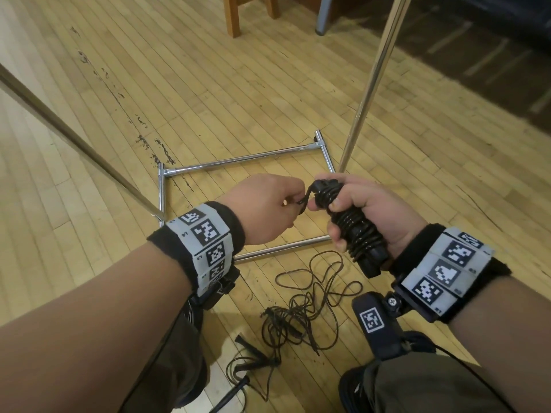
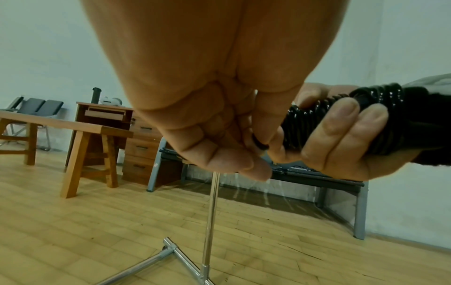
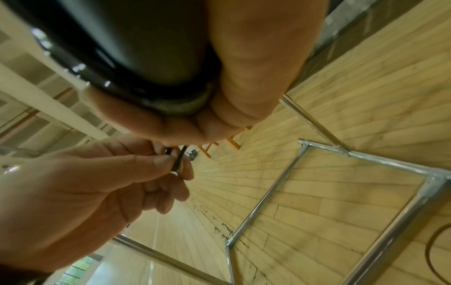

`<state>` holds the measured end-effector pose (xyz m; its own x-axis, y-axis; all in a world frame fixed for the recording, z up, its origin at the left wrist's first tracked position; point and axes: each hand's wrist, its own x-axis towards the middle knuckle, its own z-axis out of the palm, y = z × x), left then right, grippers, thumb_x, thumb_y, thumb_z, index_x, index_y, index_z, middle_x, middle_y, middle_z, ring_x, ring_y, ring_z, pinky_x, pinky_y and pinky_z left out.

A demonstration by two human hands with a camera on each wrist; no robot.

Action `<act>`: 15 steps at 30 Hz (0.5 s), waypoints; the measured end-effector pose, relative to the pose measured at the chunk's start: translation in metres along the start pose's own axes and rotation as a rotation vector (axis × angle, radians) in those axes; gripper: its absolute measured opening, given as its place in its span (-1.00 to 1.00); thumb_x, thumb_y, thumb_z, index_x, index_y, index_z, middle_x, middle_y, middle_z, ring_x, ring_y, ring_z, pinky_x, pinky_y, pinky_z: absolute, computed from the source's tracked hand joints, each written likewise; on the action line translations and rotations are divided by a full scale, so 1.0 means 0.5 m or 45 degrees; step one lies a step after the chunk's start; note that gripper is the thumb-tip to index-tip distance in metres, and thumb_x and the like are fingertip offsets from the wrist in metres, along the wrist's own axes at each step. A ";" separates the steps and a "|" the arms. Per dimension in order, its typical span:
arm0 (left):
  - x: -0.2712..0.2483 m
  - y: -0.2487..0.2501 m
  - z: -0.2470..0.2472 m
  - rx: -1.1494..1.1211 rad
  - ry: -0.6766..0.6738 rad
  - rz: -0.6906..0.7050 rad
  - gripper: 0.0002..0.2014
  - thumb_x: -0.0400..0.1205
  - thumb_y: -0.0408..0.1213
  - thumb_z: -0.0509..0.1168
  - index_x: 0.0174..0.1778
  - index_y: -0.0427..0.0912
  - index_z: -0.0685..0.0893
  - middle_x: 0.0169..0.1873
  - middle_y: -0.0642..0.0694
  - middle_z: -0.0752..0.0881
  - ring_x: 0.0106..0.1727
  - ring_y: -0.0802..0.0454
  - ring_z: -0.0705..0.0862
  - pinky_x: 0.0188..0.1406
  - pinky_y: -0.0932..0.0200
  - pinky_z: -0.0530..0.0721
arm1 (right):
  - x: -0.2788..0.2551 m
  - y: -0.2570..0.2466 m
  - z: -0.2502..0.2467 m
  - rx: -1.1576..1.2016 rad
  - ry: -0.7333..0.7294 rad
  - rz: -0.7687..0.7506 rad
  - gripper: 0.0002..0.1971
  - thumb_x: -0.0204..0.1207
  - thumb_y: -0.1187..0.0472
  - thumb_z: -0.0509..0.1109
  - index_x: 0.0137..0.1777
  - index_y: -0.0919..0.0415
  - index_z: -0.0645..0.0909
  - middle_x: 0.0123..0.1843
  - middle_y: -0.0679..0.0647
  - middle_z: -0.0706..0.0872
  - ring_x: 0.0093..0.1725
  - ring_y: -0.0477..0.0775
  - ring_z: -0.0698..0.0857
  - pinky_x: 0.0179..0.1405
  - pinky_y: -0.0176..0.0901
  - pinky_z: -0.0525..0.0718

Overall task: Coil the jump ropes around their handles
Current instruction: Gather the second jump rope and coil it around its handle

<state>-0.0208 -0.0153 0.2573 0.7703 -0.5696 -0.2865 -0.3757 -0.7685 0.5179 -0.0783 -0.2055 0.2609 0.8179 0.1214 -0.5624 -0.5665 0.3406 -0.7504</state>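
Observation:
My right hand grips a pair of black jump rope handles held together, with glossy black rope coiled tightly round them. My left hand sits just left of the bundle's top and pinches a short loop of the rope's end between thumb and fingers. A second jump rope lies loose and tangled on the wooden floor below my hands, its thin dark cord in messy loops, with a handle near the lower edge.
A chrome rack base forms a rectangle on the floor under my hands, with an upright pole rising behind the right hand. A slanted rail crosses at left. Wooden furniture legs and a bench stand farther back.

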 end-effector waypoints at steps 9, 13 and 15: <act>-0.007 0.030 0.003 0.206 -0.263 0.039 -0.86 0.84 -0.27 0.15 0.07 -0.01 0.61 0.00 -0.04 0.79 0.09 -0.08 0.78 0.18 -0.12 0.76 | -0.007 0.006 0.009 0.343 -0.236 0.157 -0.67 0.38 0.27 0.21 0.13 0.35 0.50 -0.29 0.13 0.73 -0.59 0.00 0.59 -0.69 -0.23 0.58; -0.014 0.012 -0.010 0.011 -0.170 0.014 -0.85 0.85 -0.17 0.21 0.04 0.06 0.67 -0.11 0.07 0.83 -0.04 0.12 0.78 -0.04 0.01 0.73 | 0.002 -0.001 -0.005 0.007 -0.062 0.067 -0.65 0.50 0.46 0.25 0.28 0.27 0.56 -0.10 0.25 0.80 -0.47 0.13 0.65 -0.60 -0.08 0.64; -0.018 -0.003 -0.019 -0.122 -0.076 -0.030 -0.86 0.83 -0.13 0.25 -0.01 0.09 0.68 -0.20 0.12 0.84 -0.24 0.32 0.71 -0.24 0.15 0.60 | 0.008 -0.003 -0.019 -0.247 -0.025 0.035 -0.54 0.55 0.53 0.32 0.36 0.11 0.64 0.09 0.33 0.77 -0.37 0.22 0.71 -0.47 0.05 0.75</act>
<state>-0.0221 -0.0065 0.2669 0.7451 -0.5704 -0.3457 -0.3048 -0.7522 0.5842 -0.0751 -0.2142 0.2564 0.8026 0.1472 -0.5780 -0.5958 0.1510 -0.7888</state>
